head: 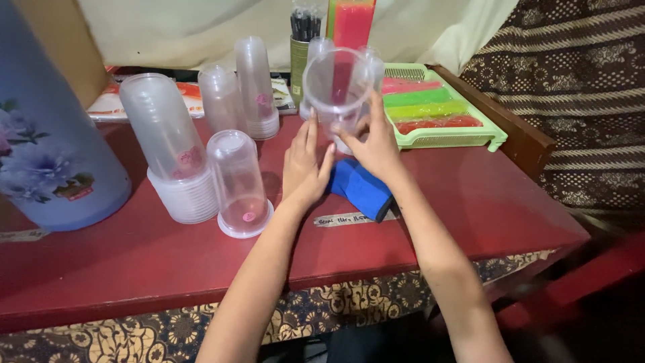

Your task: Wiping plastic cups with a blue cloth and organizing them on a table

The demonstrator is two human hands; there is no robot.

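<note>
Clear plastic cup (338,91) sat tipped at twelve o'clock, your right hand (376,144) curled around it, left hand (306,165) open-fingered beside its base. A squeeze could probably have buckled it, or knocked the stacks (176,154) at nine o'clock.

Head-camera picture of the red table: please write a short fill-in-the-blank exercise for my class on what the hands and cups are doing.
1. The right hand holds a clear plastic cup with its open mouth facing the ____.
2. The left hand rests beside a folded ____ cloth.
3. The stacked cups stand ____ down on the red table.

Missing words: camera; blue; upside
</note>
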